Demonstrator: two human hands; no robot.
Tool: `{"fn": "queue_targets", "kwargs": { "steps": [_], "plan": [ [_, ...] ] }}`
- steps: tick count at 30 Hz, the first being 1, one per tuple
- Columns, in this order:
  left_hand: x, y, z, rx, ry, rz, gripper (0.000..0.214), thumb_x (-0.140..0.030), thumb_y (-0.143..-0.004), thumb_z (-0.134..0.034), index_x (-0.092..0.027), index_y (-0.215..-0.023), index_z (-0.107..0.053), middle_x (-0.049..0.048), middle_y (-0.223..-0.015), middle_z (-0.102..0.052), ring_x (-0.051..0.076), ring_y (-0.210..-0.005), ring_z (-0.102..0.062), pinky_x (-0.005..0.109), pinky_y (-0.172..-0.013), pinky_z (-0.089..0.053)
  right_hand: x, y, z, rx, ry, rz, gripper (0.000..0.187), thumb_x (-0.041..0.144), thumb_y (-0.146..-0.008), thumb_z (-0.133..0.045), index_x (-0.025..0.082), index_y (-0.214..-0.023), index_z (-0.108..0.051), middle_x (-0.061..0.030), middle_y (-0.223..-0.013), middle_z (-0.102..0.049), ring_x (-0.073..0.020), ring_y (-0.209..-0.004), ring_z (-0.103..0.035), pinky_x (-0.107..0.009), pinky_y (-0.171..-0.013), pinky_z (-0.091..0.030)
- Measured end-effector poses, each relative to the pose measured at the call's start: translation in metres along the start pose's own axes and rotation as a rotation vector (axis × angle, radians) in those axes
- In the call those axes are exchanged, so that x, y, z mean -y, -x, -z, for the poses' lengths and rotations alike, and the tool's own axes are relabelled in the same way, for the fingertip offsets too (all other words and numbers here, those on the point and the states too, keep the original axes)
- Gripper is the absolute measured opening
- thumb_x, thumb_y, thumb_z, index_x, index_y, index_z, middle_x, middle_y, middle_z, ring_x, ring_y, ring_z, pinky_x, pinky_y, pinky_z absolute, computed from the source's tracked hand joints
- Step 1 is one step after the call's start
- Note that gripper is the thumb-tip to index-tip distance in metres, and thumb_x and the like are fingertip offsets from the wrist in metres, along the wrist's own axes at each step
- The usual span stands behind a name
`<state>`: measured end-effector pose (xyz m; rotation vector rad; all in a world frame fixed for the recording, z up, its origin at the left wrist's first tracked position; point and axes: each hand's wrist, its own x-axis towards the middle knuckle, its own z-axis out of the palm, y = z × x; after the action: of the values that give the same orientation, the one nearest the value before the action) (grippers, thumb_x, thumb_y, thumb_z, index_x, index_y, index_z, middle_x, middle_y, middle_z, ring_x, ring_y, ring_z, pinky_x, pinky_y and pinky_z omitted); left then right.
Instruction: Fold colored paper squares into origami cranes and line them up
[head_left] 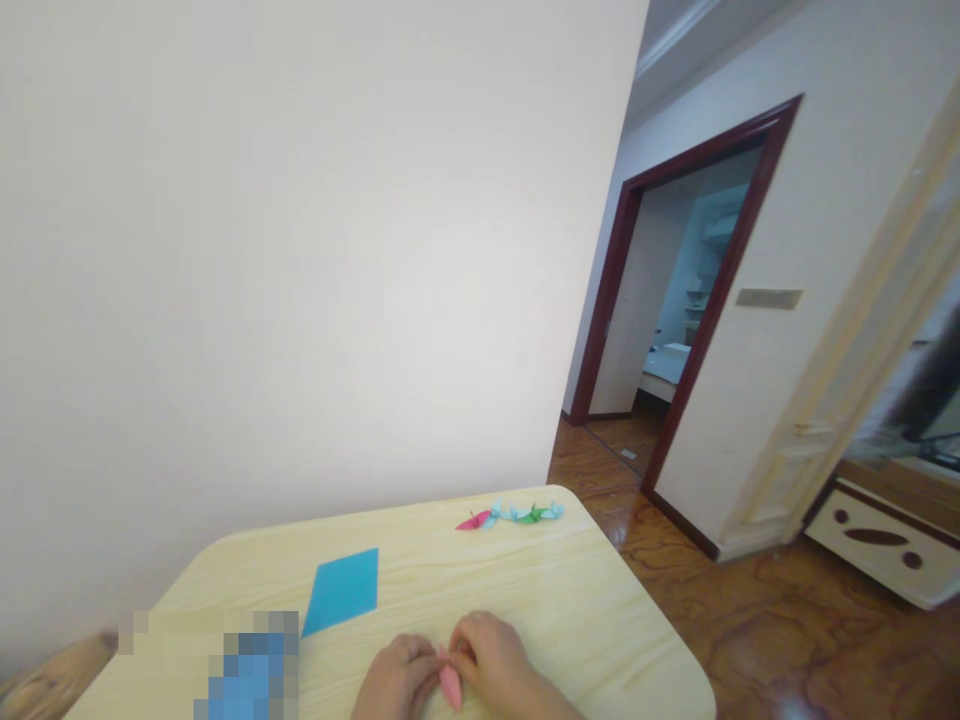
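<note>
The left hand (397,678) and right hand (486,660) pinch a folded pink paper (450,680) narrowly between their fingers (466,640), over the near edge of the wooden tabletop (525,590). A blue paper square (343,592) lies to the left; a row of origami cranes (510,516) lines the far edge.

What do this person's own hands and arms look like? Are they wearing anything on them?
The left hand and right hand are bare, with no gloves, and no ring or watch shows. The visible forearms show no sleeve before leaving the view.
</note>
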<state>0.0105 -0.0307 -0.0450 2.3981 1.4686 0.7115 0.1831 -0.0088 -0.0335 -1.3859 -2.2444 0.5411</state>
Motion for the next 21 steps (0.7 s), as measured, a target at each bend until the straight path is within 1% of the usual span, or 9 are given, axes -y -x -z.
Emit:
{"fn": "queue_targets", "kwargs": {
  "steps": [3, 6, 9, 11, 16, 21],
  "plan": [
    [0.001, 0.0, -0.001, 0.006, -0.033, -0.011, 0.014, -0.031, -0.081, -0.056, -0.03, -0.08, -0.07, 0.0012, -0.082, -0.069, 0.019, -0.078, -0.063, 0.027, -0.068, -0.047, -0.008, 0.002, 0.002, 0.062, 0.012, 0.17, 0.019, 0.017, -0.083, -0.053, 0.024, -0.074, -0.069, 0.0008, -0.079, -0.065, -0.0116, -0.077, -0.058, -0.017, -0.071, -0.039],
    [0.003, 0.0, -0.002, 0.016, -0.036, -0.029, 0.014, -0.033, -0.081, -0.056, -0.031, -0.079, -0.07, 0.0003, -0.083, -0.069, 0.019, -0.079, -0.063, 0.027, -0.068, -0.047, -0.015, 0.002, 0.007, 0.138, 0.073, 0.284, 0.02, 0.02, -0.085, -0.052, 0.026, -0.079, -0.07, 0.0013, -0.079, -0.066, -0.0118, -0.076, -0.057, -0.017, -0.071, -0.038],
    [0.004, 0.0, -0.001, 0.018, -0.044, -0.055, 0.015, -0.035, -0.082, -0.055, -0.031, -0.081, -0.07, 0.0, -0.084, -0.069, 0.018, -0.079, -0.063, 0.026, -0.069, -0.047, -0.019, 0.0, 0.011, 0.16, 0.142, 0.333, 0.016, 0.027, -0.085, -0.054, 0.03, -0.089, -0.069, 0.0018, -0.082, -0.067, -0.013, -0.078, -0.057, -0.019, -0.072, -0.038],
    [0.004, 0.0, 0.0, 0.019, -0.052, -0.069, 0.017, -0.038, -0.082, -0.054, -0.032, -0.08, -0.069, -0.0004, -0.083, -0.069, 0.017, -0.078, -0.063, 0.025, -0.068, -0.047, -0.02, -0.003, 0.011, 0.167, 0.188, 0.35, 0.016, 0.03, -0.085, -0.054, 0.032, -0.092, -0.069, 0.0024, -0.082, -0.068, -0.0133, -0.076, -0.057, -0.02, -0.07, -0.038],
    [0.005, 0.0, 0.004, 0.028, -0.091, -0.101, 0.02, -0.043, -0.082, -0.051, -0.034, -0.082, -0.069, -0.0017, -0.084, -0.069, 0.017, -0.078, -0.063, 0.026, -0.067, -0.045, -0.023, -0.009, 0.006, 0.145, 0.258, 0.416, 0.018, 0.034, -0.086, -0.052, 0.034, -0.087, -0.069, 0.0041, -0.077, -0.069, -0.0126, -0.07, -0.057, -0.021, -0.066, -0.037],
    [0.009, 0.0, -0.001, 0.005, -0.143, -0.126, 0.019, -0.044, -0.081, -0.053, -0.033, -0.085, -0.068, -0.0013, -0.083, -0.069, 0.017, -0.079, -0.062, 0.027, -0.068, -0.042, -0.022, -0.006, 0.008, 0.089, 0.353, 0.489, 0.019, 0.038, -0.086, -0.052, 0.031, -0.082, -0.069, 0.0041, -0.074, -0.068, -0.0126, -0.069, -0.056, -0.021, -0.063, -0.036]
  ]
}}
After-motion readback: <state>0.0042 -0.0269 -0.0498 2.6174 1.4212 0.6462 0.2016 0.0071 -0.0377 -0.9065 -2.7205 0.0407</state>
